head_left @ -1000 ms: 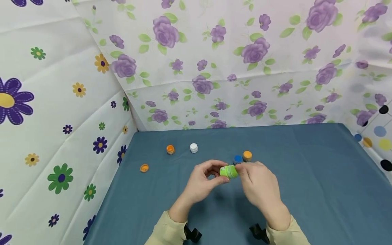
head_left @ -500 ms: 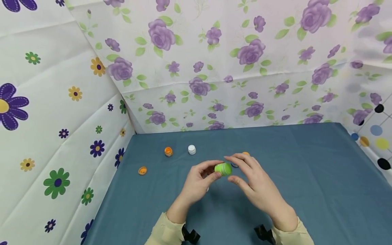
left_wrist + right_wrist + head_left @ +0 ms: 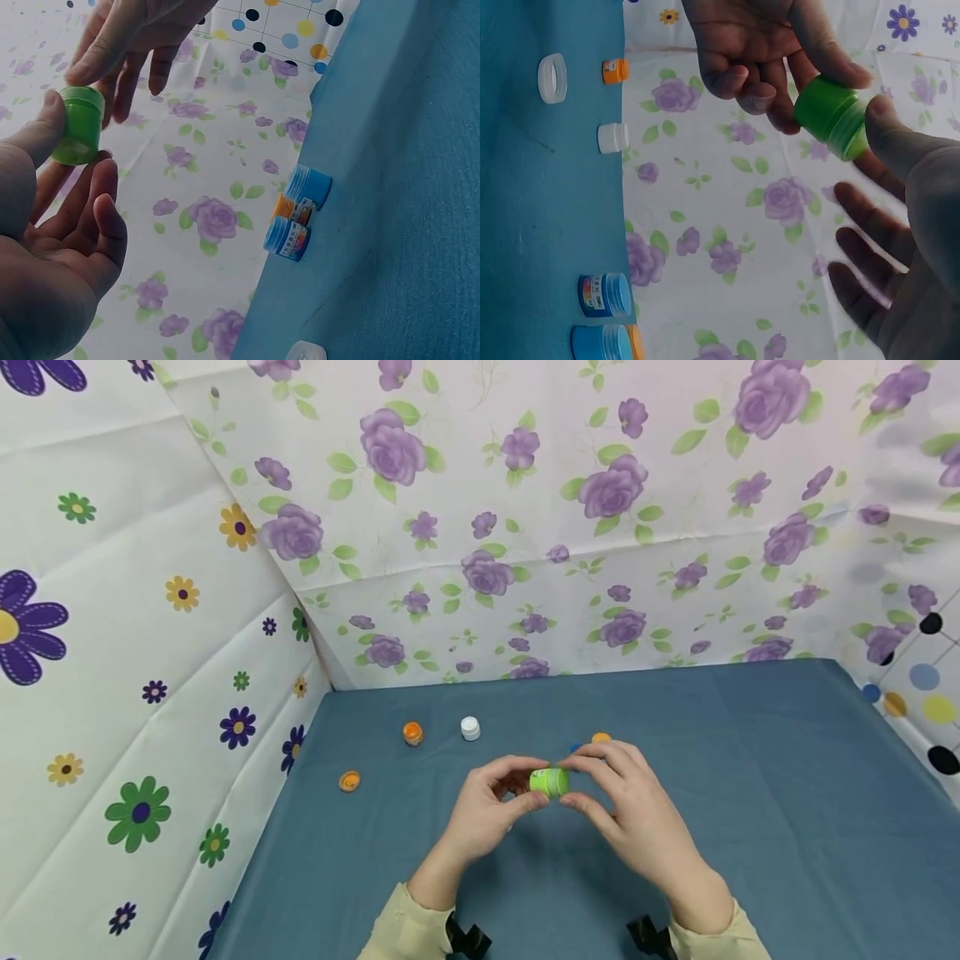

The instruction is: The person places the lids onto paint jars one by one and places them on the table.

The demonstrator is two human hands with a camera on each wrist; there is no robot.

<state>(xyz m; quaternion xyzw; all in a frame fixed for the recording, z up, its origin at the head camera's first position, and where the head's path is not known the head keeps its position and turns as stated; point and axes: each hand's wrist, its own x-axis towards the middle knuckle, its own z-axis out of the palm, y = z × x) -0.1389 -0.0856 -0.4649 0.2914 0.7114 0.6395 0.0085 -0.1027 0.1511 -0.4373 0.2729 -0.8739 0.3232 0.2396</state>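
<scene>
A small green paint jar (image 3: pixel 550 782) is held in the air, tipped on its side, in the middle of the head view. My left hand (image 3: pixel 491 806) grips its body between thumb and fingers. At the jar's other end, the thumb and forefinger of my right hand (image 3: pixel 637 810) pinch the ridged lid (image 3: pixel 847 135); the remaining fingers spread loosely. Behind the right hand stand blue jars (image 3: pixel 288 238) and a yellow-orange jar (image 3: pixel 602 738), mostly hidden in the head view.
An orange jar (image 3: pixel 412 733) and a white jar (image 3: pixel 470 728) stand toward the back left of the blue cloth (image 3: pixel 750 793). An orange lid (image 3: pixel 349 781) lies nearer the left edge. A translucent lid (image 3: pixel 553 78) lies on the cloth, largely hidden by the left hand in the head view.
My right hand let go of the jar's lid end and opened away from it, then came back to pinch it. The left hand kept its hold, shifting slightly left.
</scene>
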